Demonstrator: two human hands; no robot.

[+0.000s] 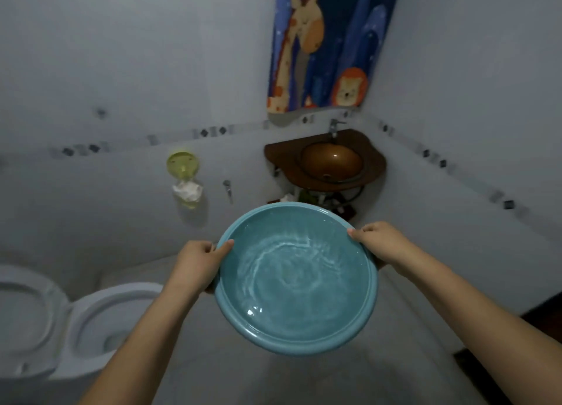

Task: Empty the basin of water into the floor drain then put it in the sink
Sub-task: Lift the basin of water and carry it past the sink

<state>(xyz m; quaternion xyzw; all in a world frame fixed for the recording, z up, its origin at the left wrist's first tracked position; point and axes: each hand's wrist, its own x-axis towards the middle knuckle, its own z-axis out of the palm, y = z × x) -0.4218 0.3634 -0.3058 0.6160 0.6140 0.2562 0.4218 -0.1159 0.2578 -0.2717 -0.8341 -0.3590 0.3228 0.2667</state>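
Observation:
A round turquoise basin with rippling water inside is held level in front of me, above the floor. My left hand grips its left rim, thumb over the edge. My right hand grips the right rim the same way. A brown corner sink with an amber bowl and a metal tap is mounted on the wall straight ahead, beyond the basin. No floor drain shows; the basin and my arms hide much of the floor.
A white toilet with its lid up stands at the lower left. A yellow-green holder with crumpled paper hangs on the wall. A blue animal-print curtain hangs above the sink. Clutter sits under the sink.

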